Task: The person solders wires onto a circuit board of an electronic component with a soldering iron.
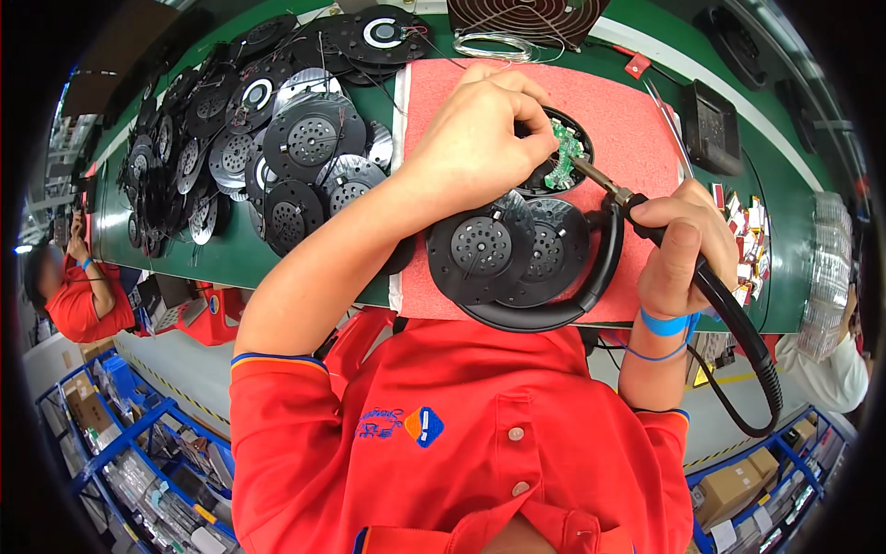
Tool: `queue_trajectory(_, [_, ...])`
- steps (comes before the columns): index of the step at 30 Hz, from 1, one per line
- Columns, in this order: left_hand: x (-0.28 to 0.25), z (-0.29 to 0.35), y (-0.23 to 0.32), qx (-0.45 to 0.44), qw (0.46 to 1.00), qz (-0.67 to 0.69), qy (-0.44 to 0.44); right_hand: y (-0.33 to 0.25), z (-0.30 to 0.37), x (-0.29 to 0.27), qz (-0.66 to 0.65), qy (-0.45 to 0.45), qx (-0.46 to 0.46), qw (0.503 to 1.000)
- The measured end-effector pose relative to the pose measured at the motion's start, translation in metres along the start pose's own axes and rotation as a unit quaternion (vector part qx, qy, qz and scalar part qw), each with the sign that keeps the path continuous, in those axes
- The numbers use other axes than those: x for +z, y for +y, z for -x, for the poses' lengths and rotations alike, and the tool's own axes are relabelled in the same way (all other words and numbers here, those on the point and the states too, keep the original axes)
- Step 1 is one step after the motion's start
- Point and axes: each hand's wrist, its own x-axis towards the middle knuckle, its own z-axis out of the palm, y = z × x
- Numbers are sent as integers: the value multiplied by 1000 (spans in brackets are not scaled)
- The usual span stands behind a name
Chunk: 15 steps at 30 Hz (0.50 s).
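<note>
My right hand is wrapped round a soldering iron with a black handle. The iron's metal tip reaches to a green circuit board inside a black headphone ear cup. Over the board's left side, my left hand is closed in a pinch, and my fingers hide what is in it. Below them lie two overlapping black round plates with perforated centres. They rest against the black curved headband, at the near edge of a pink foam mat.
A heap of black perforated discs with thin wires covers the table's left side. Beyond the mat are a coil of wire and a fan grille. At right stand a black tray, small red-and-white pieces and stacked clear trays.
</note>
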Motion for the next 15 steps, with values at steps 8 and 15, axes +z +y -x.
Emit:
queue_trajectory(8, [0,0,-1,3,1000,8,-13,0,1,2,-10,-10,16,1000])
queue_trajectory(15, [1,0,-2,16,1000,-2,-5,-2,0,3,5,-18,20,1000])
